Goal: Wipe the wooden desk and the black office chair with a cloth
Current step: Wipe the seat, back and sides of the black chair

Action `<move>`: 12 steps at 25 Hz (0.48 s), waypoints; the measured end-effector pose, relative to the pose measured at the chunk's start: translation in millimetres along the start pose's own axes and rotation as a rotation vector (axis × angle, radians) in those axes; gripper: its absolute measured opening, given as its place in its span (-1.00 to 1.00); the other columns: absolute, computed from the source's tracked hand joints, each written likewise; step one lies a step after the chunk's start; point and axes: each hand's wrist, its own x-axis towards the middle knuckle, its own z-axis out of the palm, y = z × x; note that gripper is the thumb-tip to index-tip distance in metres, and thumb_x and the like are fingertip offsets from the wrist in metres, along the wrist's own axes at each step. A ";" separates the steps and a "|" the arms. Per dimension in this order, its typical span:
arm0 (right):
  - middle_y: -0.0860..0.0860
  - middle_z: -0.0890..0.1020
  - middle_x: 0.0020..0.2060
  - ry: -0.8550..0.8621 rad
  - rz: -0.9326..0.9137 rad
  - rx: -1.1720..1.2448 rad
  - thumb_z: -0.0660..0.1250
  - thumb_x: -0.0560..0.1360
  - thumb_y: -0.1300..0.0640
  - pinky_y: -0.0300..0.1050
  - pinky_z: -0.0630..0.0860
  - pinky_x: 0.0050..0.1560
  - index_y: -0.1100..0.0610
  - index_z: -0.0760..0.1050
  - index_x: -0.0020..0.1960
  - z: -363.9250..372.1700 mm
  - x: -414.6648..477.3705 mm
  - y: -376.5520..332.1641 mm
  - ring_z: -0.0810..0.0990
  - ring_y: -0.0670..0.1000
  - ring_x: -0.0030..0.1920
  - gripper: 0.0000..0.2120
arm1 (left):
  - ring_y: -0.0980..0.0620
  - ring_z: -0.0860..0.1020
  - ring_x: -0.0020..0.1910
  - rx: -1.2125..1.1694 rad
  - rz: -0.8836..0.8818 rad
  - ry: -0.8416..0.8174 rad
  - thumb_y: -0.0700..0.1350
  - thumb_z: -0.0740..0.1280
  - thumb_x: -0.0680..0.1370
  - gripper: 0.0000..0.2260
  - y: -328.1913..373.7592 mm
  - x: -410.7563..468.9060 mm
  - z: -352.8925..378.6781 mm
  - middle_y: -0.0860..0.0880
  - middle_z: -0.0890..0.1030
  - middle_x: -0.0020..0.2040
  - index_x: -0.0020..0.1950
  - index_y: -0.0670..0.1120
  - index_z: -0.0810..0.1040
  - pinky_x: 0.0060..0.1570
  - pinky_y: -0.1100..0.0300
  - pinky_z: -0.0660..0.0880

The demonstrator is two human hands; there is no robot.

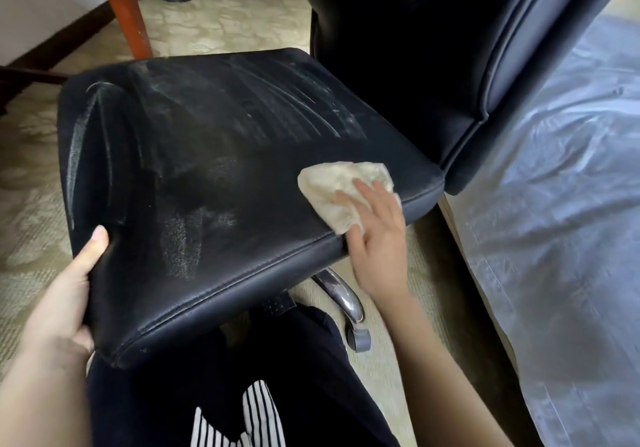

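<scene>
Seat (214,155) of the black office chair (398,48) fills my view, streaked with pale dust. I see the right hand (377,238) flat, fingers straight, pressing a crumpled cream cloth (332,190) onto the seat's near right edge. The left hand (65,294) grips the seat's near left corner, thumb on top. A wooden desk leg (123,6) stands beyond the seat's far left corner.

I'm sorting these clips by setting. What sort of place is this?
Likely a bedroom or hotel room with a desk: a black office chair, a wooden desk leg on patterned carpet, and what looks like a plastic-covered bed.
</scene>
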 end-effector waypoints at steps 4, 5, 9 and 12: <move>0.10 0.44 0.36 0.066 0.196 -0.020 0.09 0.56 0.09 0.08 0.18 0.44 0.18 0.46 0.33 -19.0 29.5 49.2 0.29 0.16 0.43 -0.60 | 0.13 0.67 -0.11 0.000 -0.021 0.021 0.24 0.36 0.36 -0.61 -0.2 -0.5 6.0 0.04 0.71 -0.06 -0.08 -0.04 0.70 -0.01 0.09 0.49; 0.11 0.43 0.36 0.094 0.266 0.003 0.08 0.55 0.04 0.03 0.20 0.44 0.20 0.42 0.36 -23.5 39.5 59.3 0.31 0.15 0.42 -0.55 | 0.08 0.66 -0.03 -0.007 -0.039 0.013 0.24 0.38 0.35 -0.56 0.2 0.4 5.6 0.01 0.70 0.00 0.03 -0.04 0.68 0.03 0.04 0.53; 0.09 0.41 0.39 0.108 0.490 -0.040 0.10 0.51 0.00 0.00 0.19 0.43 0.13 0.43 0.37 -17.8 61.2 47.6 0.25 0.12 0.45 -0.52 | 0.04 0.66 -0.01 -0.069 -0.074 0.006 0.20 0.35 0.43 -0.56 -2.1 2.6 5.4 -0.01 0.69 0.04 0.15 -0.05 0.64 0.01 0.01 0.60; 0.09 0.43 0.38 -0.031 0.290 -0.183 0.12 0.51 0.08 0.09 0.03 0.47 0.06 0.47 0.34 2.6 40.0 0.0 0.18 0.20 0.48 -0.58 | 0.08 0.68 -0.15 -0.100 -0.068 -0.008 0.14 0.33 0.48 -0.68 -0.7 0.5 10.1 -0.02 0.71 -0.06 0.00 -0.07 0.68 -0.26 0.17 0.62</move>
